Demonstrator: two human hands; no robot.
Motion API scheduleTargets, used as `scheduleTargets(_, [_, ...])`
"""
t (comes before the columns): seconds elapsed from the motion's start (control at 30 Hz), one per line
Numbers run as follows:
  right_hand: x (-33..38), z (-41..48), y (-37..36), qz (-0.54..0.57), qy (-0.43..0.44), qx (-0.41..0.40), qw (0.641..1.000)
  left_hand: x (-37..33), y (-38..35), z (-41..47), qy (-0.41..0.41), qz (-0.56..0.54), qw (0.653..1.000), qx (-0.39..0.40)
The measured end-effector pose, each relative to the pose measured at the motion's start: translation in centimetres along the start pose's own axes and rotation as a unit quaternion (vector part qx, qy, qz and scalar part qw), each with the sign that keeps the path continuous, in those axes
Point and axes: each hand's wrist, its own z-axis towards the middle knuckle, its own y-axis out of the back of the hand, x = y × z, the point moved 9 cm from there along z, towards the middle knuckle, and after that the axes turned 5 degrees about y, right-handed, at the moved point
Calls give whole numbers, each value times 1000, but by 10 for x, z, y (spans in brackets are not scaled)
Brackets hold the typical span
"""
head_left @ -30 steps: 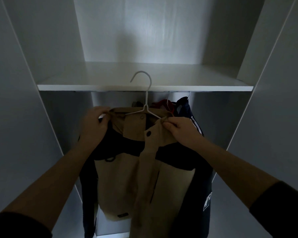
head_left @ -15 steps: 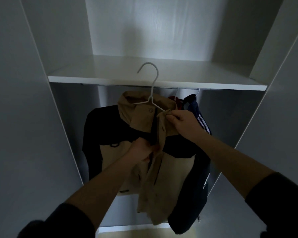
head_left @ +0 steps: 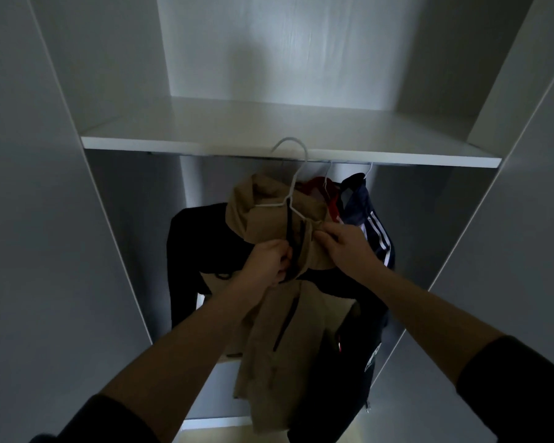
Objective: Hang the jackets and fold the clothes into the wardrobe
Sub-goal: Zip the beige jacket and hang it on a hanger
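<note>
Your left hand (head_left: 266, 262) grips the tan jacket (head_left: 263, 215) at its front edge, fingers curled round the cloth. The jacket sits on a white hanger (head_left: 293, 177), whose hook overlaps the shelf (head_left: 189, 145) edge. Your right hand (head_left: 344, 247) pinches the collar. A navy striped jacket (head_left: 370, 219) hangs just beyond.

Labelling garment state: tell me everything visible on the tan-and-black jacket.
The tan-and-black jacket is soft fabric: tan collar and front panels, black shoulders and sleeves, front open. It drapes on a white wire hanger whose hook shows before the shelf edge. The left hand grips its front edge below the collar; the right hand pinches the collar edge.
</note>
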Motion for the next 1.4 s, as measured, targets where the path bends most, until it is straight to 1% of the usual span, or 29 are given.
scheduleTargets(0.07, [-3,-2,-7,-7,-1,1,1000,8,2,2,28,50,998,-7])
scheduleTargets(0.13, [-11,-5,-13,-2,-20,5,1000,21,4,-1,64,112,992,-9])
scheduleTargets(0.23, [-21,-6,-16,-8,-32,11,999,14,5,0,-17,91,996,22])
scheduleTargets(0.27, [-23,-6,-16,-11,-29,14,999,14,7,-4,-19,84,996,28])
scheduleTargets(0.33, [-26,-6,-20,-13,-32,32,999,16,13,-4,-27,132,991,25])
scheduleTargets(0.4, [-32,-8,-33,-4,-52,61,997,23,15,2,-44,213,976,19])
scheduleTargets(0.47, [-37,-12,-49,6,-65,74,995,32,16,8,-38,253,967,14])
scheduleTargets(0.63, [-53,-3,-80,15,-93,122,988,46,34,30,-1,271,963,7])
scheduleTargets(0.73, [-64,19,-96,30,-114,140,983,36,57,49,-25,291,956,-37])
scheduleTargets(0.8, [-72,37,-111,31,-133,156,978,29,79,65,-46,282,955,-79])
scheduleTargets(0.87, [-80,56,-126,31,-146,165,975,29,103,84,-42,237,965,-105])
scheduleTargets(1.0, [-93,93,-154,32,-172,162,971,31,136,118,-47,126,985,-104])
scheduleTargets(1.1, [-104,123,-168,8,-169,131,977,23,148,140,-97,84,985,-117])
scheduleTargets(1.17, [-112,142,-175,-22,-166,108,980,13,158,148,-154,105,965,-182])
scheduleTargets(1.23, [-119,158,-178,-63,-158,80,982,2,167,150,-222,148,930,-253])
scheduleTargets(1.27, [-121,165,-179,-79,-153,64,983,-1,168,153,-240,166,918,-269])
scheduleTargets(1.33, [-122,176,-179,-92,-144,27,985,-6,171,164,-247,192,908,-278])
scheduleTargets(1.4, [-122,185,-180,-103,-148,8,984,-17,174,167,-287,223,882,-302])
